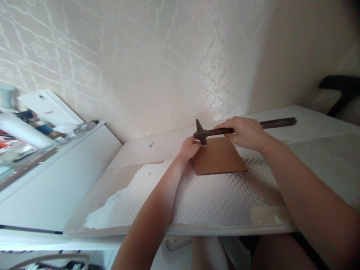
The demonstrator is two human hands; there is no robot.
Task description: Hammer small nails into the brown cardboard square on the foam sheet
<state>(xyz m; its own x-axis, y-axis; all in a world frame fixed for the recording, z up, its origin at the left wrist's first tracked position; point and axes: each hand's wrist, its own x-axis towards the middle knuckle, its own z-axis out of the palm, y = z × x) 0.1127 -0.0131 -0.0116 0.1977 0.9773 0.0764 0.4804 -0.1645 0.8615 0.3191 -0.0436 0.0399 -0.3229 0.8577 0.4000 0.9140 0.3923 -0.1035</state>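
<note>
My right hand (pixel 246 132) is wrapped around the handle of a dark, worn hammer (pixel 213 132), fairly close to its head. The handle's far end sticks out to the right past the hand. Beneath the hammer head lies a flat brown board (pixel 221 159), where several tiny nail-like bits (pixel 207 145) show near its far left corner. At that corner my left hand (pixel 191 148) has its fingers pinched together, right beside the hammer head. What those fingers hold is too small and partly hidden to make out.
A torn white textured sheet (pixel 208 202) lies under the board on a white table (pixel 168 140). Small metal pieces (pixel 151 145) lie at the back left. A white cabinet (pixel 67 176) with clutter on top stands left. Patterned wall rises behind; a black chair part (pixel 340 84) shows right.
</note>
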